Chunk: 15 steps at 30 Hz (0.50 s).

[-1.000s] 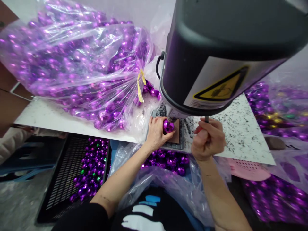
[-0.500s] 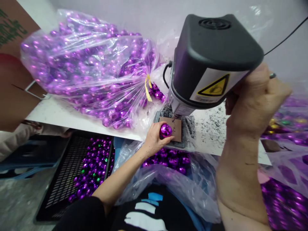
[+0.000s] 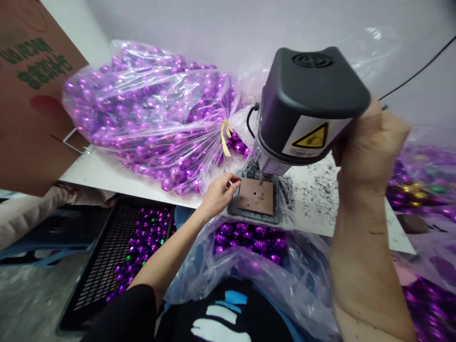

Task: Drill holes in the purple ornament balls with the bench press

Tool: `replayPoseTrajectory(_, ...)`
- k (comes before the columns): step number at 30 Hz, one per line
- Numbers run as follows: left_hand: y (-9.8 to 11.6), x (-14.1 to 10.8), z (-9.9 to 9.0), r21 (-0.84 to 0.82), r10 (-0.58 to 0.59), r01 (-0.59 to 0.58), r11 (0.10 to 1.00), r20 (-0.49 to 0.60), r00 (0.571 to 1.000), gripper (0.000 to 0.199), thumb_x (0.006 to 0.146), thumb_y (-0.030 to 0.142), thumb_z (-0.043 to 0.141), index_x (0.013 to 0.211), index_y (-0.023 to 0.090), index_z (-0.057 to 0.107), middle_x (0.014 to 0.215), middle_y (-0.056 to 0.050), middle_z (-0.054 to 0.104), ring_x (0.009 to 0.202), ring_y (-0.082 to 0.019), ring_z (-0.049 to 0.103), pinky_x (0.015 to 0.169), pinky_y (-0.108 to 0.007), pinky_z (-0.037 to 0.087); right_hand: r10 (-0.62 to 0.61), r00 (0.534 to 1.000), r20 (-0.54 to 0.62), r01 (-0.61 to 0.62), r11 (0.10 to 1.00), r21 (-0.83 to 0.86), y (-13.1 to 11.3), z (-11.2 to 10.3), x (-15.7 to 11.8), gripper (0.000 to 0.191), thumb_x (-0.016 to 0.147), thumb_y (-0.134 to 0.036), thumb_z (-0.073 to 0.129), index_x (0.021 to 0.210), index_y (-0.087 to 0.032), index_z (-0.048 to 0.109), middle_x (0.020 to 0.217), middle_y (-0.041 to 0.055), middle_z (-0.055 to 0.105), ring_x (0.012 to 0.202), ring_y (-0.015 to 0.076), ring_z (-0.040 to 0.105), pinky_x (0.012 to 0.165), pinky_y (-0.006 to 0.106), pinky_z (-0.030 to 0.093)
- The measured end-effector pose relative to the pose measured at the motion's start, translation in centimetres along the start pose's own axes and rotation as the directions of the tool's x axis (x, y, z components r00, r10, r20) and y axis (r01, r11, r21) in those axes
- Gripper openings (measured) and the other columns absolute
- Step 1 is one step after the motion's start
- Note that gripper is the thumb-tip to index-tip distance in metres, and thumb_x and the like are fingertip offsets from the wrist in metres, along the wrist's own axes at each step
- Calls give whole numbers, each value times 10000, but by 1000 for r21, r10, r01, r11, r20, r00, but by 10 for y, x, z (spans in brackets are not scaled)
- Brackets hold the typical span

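My left hand (image 3: 221, 192) is beside the left edge of a small brown board (image 3: 255, 196), thumb and fingers slightly apart, with no ball visible in it. The board has a small hole and dark crumbs on it, and it lies on the grey base (image 3: 259, 217) of a black bench drill press (image 3: 317, 90). My right hand (image 3: 379, 135) is wrapped round the handle at the drill press's right side; most of its fingers and the handle are hidden behind the motor housing. Shiny purple balls (image 3: 245, 237) lie in an open plastic bag in front of the base, below my left hand.
A tied clear bag (image 3: 149, 114) of purple balls lies on the white table (image 3: 313, 209) at left, near a cardboard box (image 3: 35, 104). A black crate (image 3: 96, 266) of balls stands below. More bagged balls (image 3: 427, 190) are at right. Another person's sleeve (image 3: 35, 209) shows at left.
The purple ball that my left hand held over the board is no longer visible there. That hand has drawn back to the board's left edge. My right hand stays at the drill press.
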<state>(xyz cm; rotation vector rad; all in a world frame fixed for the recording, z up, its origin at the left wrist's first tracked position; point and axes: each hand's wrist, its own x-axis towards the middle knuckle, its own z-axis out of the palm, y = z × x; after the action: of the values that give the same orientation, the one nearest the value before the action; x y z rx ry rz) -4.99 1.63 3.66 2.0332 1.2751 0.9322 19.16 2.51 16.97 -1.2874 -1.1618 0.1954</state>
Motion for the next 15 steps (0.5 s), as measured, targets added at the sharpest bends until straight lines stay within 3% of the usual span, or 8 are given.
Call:
replayPoseTrajectory(7, -27, 17, -2, 100, -74, 84, 991, -103, 992, 123, 909, 207, 560, 933, 189, 679, 885, -38, 704, 730, -150, 616, 710, -296, 494, 61, 998, -2, -60, 990, 131, -1, 4, 5, 514, 865, -579, 514, 660, -108, 484, 524, -52, 293, 467, 3, 399, 449, 144, 332)
replayPoseTrajectory(12, -43, 19, 3, 200, -48, 58, 978, -57, 997, 180, 926, 198, 530, 1012, 191, 688, 945, -64, 696, 816, -178, 643, 781, -329, 525, 66, 998, -1, -65, 989, 133, 0, 4, 4, 530, 852, -600, 520, 647, -113, 480, 529, -40, 343, 482, 15, 443, 432, 144, 330)
replayPoseTrajectory(15, -48, 23, 15, 274, 21, -23, 962, 10, 1000, 218, 905, 140, 534, 1059, 188, 680, 1037, -91, 676, 996, -215, 644, 907, -368, 519, 73, 997, -21, -70, 990, 122, -1, 5, 4, 519, 859, -572, 518, 614, -118, 458, 522, -29, 375, 480, 26, 471, 435, 152, 345)
